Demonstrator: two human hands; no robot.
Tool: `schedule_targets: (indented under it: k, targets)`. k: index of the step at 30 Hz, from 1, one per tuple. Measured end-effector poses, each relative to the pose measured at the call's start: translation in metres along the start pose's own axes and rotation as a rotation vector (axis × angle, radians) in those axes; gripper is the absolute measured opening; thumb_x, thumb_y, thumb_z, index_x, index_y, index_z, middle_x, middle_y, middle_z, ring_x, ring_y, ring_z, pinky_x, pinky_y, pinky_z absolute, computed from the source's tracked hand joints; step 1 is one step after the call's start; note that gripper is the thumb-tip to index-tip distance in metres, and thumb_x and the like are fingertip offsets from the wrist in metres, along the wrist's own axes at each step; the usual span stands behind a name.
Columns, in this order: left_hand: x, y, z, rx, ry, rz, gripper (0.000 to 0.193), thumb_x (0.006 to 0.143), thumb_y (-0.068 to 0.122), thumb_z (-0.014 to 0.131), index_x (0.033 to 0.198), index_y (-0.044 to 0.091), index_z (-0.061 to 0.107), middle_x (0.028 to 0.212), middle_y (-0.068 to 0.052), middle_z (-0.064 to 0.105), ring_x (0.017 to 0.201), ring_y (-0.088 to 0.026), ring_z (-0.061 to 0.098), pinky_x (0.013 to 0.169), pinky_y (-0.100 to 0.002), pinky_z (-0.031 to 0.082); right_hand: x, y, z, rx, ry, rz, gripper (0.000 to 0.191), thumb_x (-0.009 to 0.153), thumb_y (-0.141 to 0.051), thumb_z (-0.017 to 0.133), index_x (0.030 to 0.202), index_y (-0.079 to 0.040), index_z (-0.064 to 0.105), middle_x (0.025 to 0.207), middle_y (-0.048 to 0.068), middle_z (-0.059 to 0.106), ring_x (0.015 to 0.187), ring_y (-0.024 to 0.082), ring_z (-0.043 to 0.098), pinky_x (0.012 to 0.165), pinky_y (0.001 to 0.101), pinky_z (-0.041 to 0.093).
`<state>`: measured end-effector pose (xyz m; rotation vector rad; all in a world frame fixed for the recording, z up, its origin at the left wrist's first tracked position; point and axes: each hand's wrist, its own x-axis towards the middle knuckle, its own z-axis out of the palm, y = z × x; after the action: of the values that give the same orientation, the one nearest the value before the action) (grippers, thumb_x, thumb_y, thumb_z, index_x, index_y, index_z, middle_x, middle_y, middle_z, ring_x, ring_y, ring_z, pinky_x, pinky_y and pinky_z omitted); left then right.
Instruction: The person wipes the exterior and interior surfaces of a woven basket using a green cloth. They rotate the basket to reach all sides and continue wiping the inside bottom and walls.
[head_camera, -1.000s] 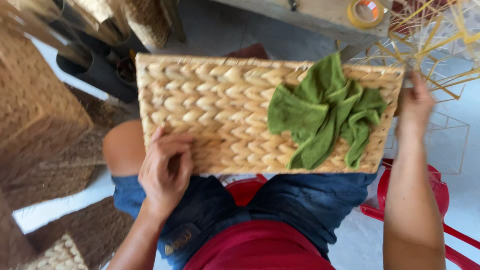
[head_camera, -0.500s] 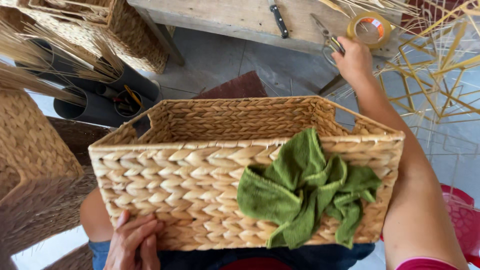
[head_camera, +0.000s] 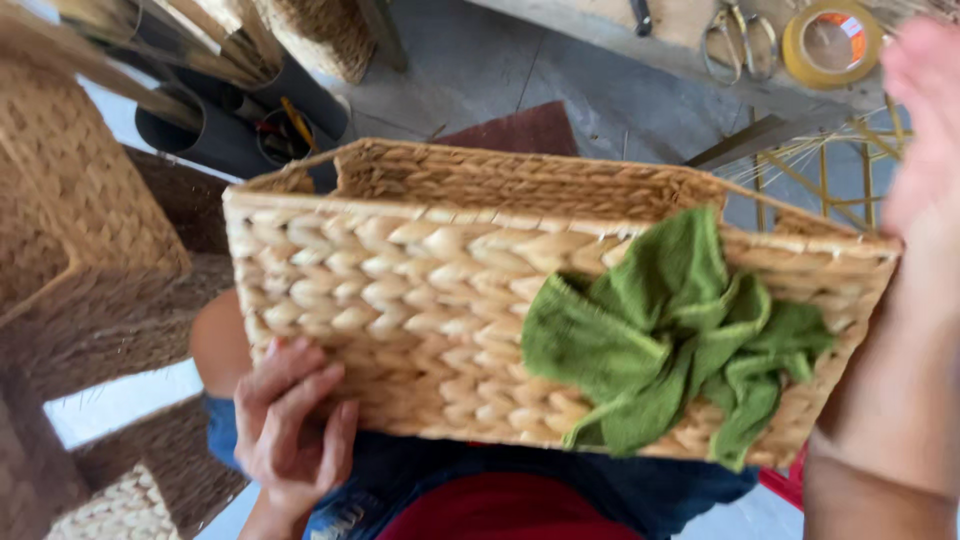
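A rectangular woven basket rests on the person's lap, tipped so one long side wall faces the camera and the open top points away. The wall is made of thick, pale straw-coloured plaits in chunky rows, with a tighter braided rim and a cut-out handle at the left end. A crumpled green cloth, soft and towel-like, lies draped over the right part of that wall, its folds hanging toward the lower edge. The left hand presses against the basket's lower left corner, fingers spread and curled lightly on the weave, steadying it rather than clasping anything. The right hand is raised at the right edge of the view, blurred, with the fingers seeming loose and apart and nothing in them; its forearm runs down beside the basket's right end. Blue denim and a red garment show under the basket. On the left stand more woven baskets of darker, finer fibre. Beyond, dark tubes hold stalks and tools. At the top, a wooden bench carries scissors and a yellow tape roll. A yellow wire frame sits near the upper right.
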<state>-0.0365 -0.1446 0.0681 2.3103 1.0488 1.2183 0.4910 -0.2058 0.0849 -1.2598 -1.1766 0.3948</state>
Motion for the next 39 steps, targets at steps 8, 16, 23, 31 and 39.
schedule_targets:
  k: [8,16,23,31,39]
  targets:
    - [0.021,0.018,-0.014,0.246,0.108,0.077,0.065,0.086,0.004,0.071,0.142,-0.002,0.039,0.137,-0.033,0.047,0.129,-0.053,0.046,0.111,-0.055,0.04,-0.113,-0.131,0.113,-0.971,-0.529,-0.387,0.08,0.072,-0.06,0.076,0.137,-0.014,0.064,0.155,0.013,0.047,0.15,0.039,0.032,0.12,0.0605,0.027]
    - [0.004,-0.007,-0.022,-0.078,-0.047,-0.228,0.063,0.115,0.013,0.057,0.167,0.008,0.022,0.139,-0.02,0.061,0.118,-0.032,0.067,0.098,-0.039,0.055,-0.156,-0.132,0.191,-0.911,-0.275,-0.295,0.064,0.089,-0.02,0.087,0.146,-0.01,0.061,0.164,0.012,0.045,0.155,0.036,0.04,0.13,0.0519,0.035]
    - [-0.016,-0.024,-0.017,-0.057,0.032,-0.105,0.054,0.115,0.002,0.047,0.164,0.009,0.026,0.152,-0.024,0.053,0.134,-0.037,0.06,0.113,-0.042,0.052,-0.154,-0.125,0.366,-0.628,-0.26,-0.581,0.055,0.084,-0.011,0.084,0.133,-0.007,0.061,0.148,0.017,0.049,0.136,0.038,0.051,0.117,0.0549,0.039]
    - [-0.024,-0.022,-0.013,-0.172,0.042,-0.128,0.053,0.115,0.002,0.048,0.165,0.008,0.03,0.15,-0.024,0.057,0.133,-0.035,0.062,0.111,-0.038,0.05,-0.134,-0.116,0.232,-0.924,-0.14,-0.573,0.039,0.09,-0.002,0.082,0.124,-0.016,0.071,0.138,-0.002,0.065,0.119,0.023,0.062,0.102,0.0375,0.049]
    - [-0.034,-0.02,-0.013,-0.266,0.078,-0.088,0.044,0.12,0.003,0.046,0.162,0.006,0.032,0.157,-0.023,0.051,0.147,-0.032,0.055,0.121,-0.037,0.044,-0.174,-0.109,0.059,-0.974,0.291,-0.115,0.041,0.102,0.003,0.069,0.141,-0.01,0.067,0.15,0.011,0.061,0.141,0.032,0.053,0.124,0.0441,0.041]
